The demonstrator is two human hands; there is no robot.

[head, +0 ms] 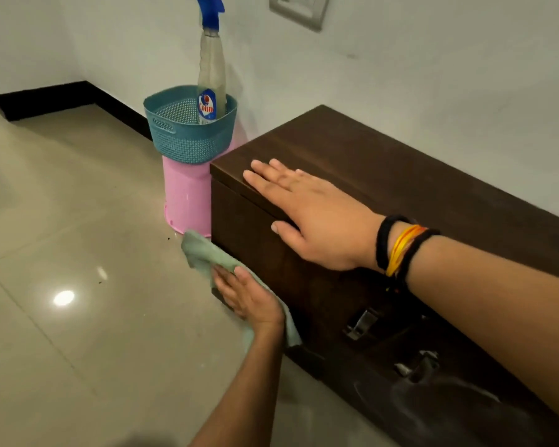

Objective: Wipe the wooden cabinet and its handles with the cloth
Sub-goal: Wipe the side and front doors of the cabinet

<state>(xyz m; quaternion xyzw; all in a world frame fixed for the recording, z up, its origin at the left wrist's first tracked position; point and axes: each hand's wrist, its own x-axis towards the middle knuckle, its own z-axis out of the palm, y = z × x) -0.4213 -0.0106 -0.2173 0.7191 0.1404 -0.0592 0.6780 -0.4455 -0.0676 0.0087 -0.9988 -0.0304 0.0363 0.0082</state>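
- Against the lower front of the wooden cabinet [384, 175]: my left hand [247, 298], fingers laid flat and together, pressing the cloth [204, 253] onto the dark door panel near its left corner, close to the floor [78, 221].
- On the cabinet's top edge: my right hand [307, 214], palm down, fingers spread and holding nothing, thumb hooked over the front lip. It serves as a brace.
- Cloth: pale green, bunched, one loose end sticking up past my fingertips, another trailing under my wrist.
- Handles [360, 324]: two metal ones on the front, to the right of the cloth, below my right forearm. Neither is being touched by the cloth; by my reckoning they remain to be done.
- Just beside the cabinet's left end: a pink bucket [186, 201] turned upside down, a teal basket [188, 137] perched on it, a spray bottle [211, 79] standing tall in the basket.
- Risk, stack: a wide stroke leftward could let the cloth's loose end or my knuckles clip the bucket; the top-heavy basket and bottle would likely tip.
- Risk, cloth: with only flat pressure and no pinch, it may slide out from under my palm.
- Risk, door: my weight on the lip could shift the door if it is unlatched.
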